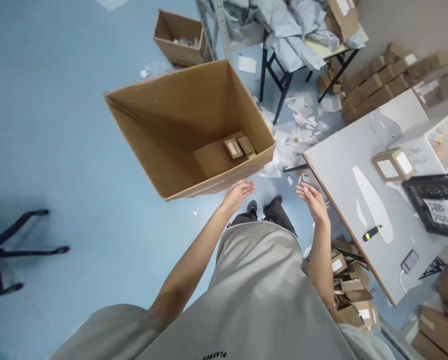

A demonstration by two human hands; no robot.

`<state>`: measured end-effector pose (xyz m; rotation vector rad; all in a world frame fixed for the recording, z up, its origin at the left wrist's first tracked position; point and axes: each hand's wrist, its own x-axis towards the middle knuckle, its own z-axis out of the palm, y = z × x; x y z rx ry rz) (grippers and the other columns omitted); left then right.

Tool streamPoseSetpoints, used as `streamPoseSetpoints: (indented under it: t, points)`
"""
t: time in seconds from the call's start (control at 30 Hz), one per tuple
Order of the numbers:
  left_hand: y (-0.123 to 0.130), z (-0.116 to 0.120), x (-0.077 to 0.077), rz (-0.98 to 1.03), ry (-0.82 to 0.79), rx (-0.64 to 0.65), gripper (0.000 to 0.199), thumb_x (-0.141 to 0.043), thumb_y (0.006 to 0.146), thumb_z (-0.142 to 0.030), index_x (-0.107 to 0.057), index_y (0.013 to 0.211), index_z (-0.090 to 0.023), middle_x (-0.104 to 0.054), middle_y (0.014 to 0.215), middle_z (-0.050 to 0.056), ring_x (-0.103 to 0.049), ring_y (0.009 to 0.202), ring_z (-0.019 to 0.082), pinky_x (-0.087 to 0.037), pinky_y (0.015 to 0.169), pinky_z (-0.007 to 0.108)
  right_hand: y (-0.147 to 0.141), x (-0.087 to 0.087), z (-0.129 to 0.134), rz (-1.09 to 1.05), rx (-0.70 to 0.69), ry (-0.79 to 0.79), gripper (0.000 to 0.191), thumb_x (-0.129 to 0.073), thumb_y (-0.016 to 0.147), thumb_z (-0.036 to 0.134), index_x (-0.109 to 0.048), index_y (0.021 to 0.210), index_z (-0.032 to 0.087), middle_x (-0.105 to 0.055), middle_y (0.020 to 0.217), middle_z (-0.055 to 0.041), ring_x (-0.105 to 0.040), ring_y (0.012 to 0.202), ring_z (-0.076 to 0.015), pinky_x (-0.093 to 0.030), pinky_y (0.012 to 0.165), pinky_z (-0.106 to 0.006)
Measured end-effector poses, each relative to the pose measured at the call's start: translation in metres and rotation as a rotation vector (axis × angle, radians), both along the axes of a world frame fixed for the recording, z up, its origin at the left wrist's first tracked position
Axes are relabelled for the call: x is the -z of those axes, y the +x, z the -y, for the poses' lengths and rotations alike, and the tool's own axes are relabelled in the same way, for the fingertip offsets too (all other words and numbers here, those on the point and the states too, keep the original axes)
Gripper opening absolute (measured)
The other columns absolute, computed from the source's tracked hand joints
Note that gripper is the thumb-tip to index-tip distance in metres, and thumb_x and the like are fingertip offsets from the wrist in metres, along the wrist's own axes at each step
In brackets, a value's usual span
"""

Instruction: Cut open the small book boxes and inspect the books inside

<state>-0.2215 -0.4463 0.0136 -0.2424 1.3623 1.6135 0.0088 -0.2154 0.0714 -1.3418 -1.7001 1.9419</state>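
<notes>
A large brown cardboard box (208, 187) stands with its top open on the blue floor in front of me. At its bottom right corner lie a few small cartons (234, 148), one with a white label. My left hand (239, 194) is just outside the box's near wall, fingers stretched out, holding nothing. Between the box and the table, my right hand (312, 199) hangs in the air with its fingers apart and nothing in it. The two palms roughly face each other.
On the right, a white table (344, 165) carries a small labelled carton (393, 165), a cutter (372, 233) and a phone (409, 261). Paper scraps (301, 125) litter the floor. Grey parcels (284, 30) pile on another table. A chair base (13, 245) stands at left.
</notes>
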Motion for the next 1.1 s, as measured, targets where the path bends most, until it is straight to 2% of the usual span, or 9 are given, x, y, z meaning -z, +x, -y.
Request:
streamPoseSetpoints:
  t: [0.13,0.27,0.37,0.5,0.6,0.67,0.77,0.9,1.1]
  points:
    - [-0.039,0.024,0.020,-0.079,-0.138,-0.174,0.013,-0.069,0.090,-0.030,-0.063,0.098,-0.021,-0.084,0.132,0.017,-0.082,0.118,0.025,-0.062,0.108,0.041,-0.070,0.006,-0.027,0.060,-0.199,-0.010,0.065,-0.088,0.086,0.072,-0.081,0.130,0.025,-0.085,0.135,-0.0136,-0.082,0.121,-0.0294,-0.064,0.109,-0.045]
    - [-0.077,0.027,0.040,-0.259,-0.342,-0.208,0.012,-0.063,0.096,-0.028,-0.067,0.104,-0.020,-0.084,0.127,0.014,-0.081,0.111,0.022,-0.061,0.104,0.036,-0.139,0.026,-0.054,0.069,-0.362,0.017,0.069,-0.088,0.084,0.073,-0.080,0.131,0.022,-0.086,0.133,-0.0135,-0.082,0.119,-0.0293,-0.062,0.113,-0.048]
    - [-0.101,0.013,0.056,-0.434,-0.651,-0.093,0.013,-0.059,0.102,-0.028,-0.069,0.103,-0.020,-0.085,0.119,0.011,-0.079,0.105,0.021,-0.057,0.101,0.033,-0.192,0.048,-0.066,0.052,-0.489,0.057,0.069,-0.085,0.085,0.076,-0.081,0.127,0.021,-0.086,0.131,-0.0124,-0.081,0.119,-0.0291,-0.061,0.116,-0.048]
    - [-0.120,-0.020,0.076,-0.503,-1.012,0.201,0.028,-0.054,0.112,-0.040,-0.072,0.098,-0.023,-0.085,0.109,0.012,-0.078,0.109,0.028,-0.051,0.097,0.035,-0.260,0.078,-0.074,0.072,-0.684,0.120,0.065,-0.080,0.092,0.076,-0.082,0.126,0.020,-0.087,0.123,-0.0122,-0.081,0.121,-0.0288,-0.061,0.117,-0.046]
    - [-0.129,-0.045,0.088,-0.448,-1.188,0.363,0.039,-0.051,0.114,-0.047,-0.074,0.093,-0.023,-0.085,0.110,0.017,-0.077,0.113,0.035,-0.048,0.091,0.038,-0.304,0.096,-0.078,0.119,-0.826,0.180,0.052,-0.072,0.104,0.061,-0.080,0.132,0.018,-0.088,0.123,-0.0124,-0.081,0.119,-0.0265,-0.062,0.114,-0.042]
    - [-0.133,-0.059,0.095,-0.397,-1.236,0.405,0.039,-0.051,0.114,-0.045,-0.077,0.094,-0.023,-0.085,0.113,0.019,-0.076,0.114,0.038,-0.047,0.089,0.039,-0.327,0.106,-0.078,0.206,-0.929,0.253,0.042,-0.067,0.110,0.048,-0.079,0.137,0.017,-0.088,0.125,-0.0116,-0.082,0.117,-0.0251,-0.062,0.112,-0.039]
    - [-0.138,-0.071,0.104,-0.333,-1.246,0.419,0.036,-0.052,0.112,-0.041,-0.081,0.099,-0.023,-0.084,0.117,0.019,-0.076,0.114,0.038,-0.047,0.089,0.039,-0.351,0.118,-0.071,0.450,-1.096,0.401,0.034,-0.061,0.115,0.036,-0.080,0.137,0.020,-0.088,0.128,-0.0101,-0.081,0.123,-0.0265,-0.059,0.113,-0.037]
    - [-0.139,-0.075,0.113,-0.300,-1.240,0.394,0.038,-0.051,0.113,-0.040,-0.081,0.097,-0.024,-0.084,0.114,0.019,-0.076,0.111,0.038,-0.047,0.089,0.039,-0.356,0.129,-0.052,0.724,-1.294,0.555,0.035,-0.050,0.120,0.035,-0.079,0.138,0.025,-0.087,0.130,-0.0112,-0.080,0.126,-0.0297,-0.056,0.108,-0.036]
    - [-0.126,-0.074,0.113,-0.271,-1.234,0.409,0.040,-0.048,0.115,-0.042,-0.080,0.099,-0.024,-0.084,0.109,0.018,-0.078,0.107,0.037,-0.046,0.087,0.038,-0.345,0.133,-0.031,0.922,-1.306,0.697,0.043,-0.038,0.123,0.039,-0.077,0.135,0.024,-0.086,0.121,-0.0142,-0.082,0.114,-0.0297,-0.055,0.099,-0.036]
